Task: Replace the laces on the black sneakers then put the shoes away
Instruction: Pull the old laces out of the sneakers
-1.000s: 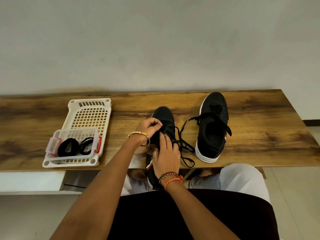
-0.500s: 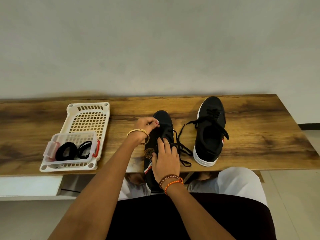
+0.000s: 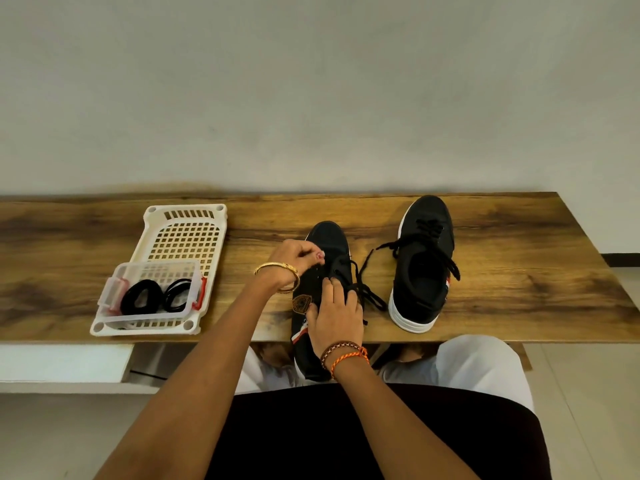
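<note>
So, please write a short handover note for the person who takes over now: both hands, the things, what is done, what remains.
Left hand: pinches at the lace near the toe of the near sneaker.
Right hand: rests on that sneaker's tongue, fingers straight.
Second sneaker: on the wooden table, laced, untied.
Coiled black laces: in the clear box on the white tray.
Done: laces loosened.
Left: unlace, relace both, store shoes.

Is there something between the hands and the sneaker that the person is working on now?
Nothing visible does. The right hand already rests on the near sneaker, fingers at its laces, and the left hand is curled at the shoe's left edge, apparently pinching a lace.
</note>
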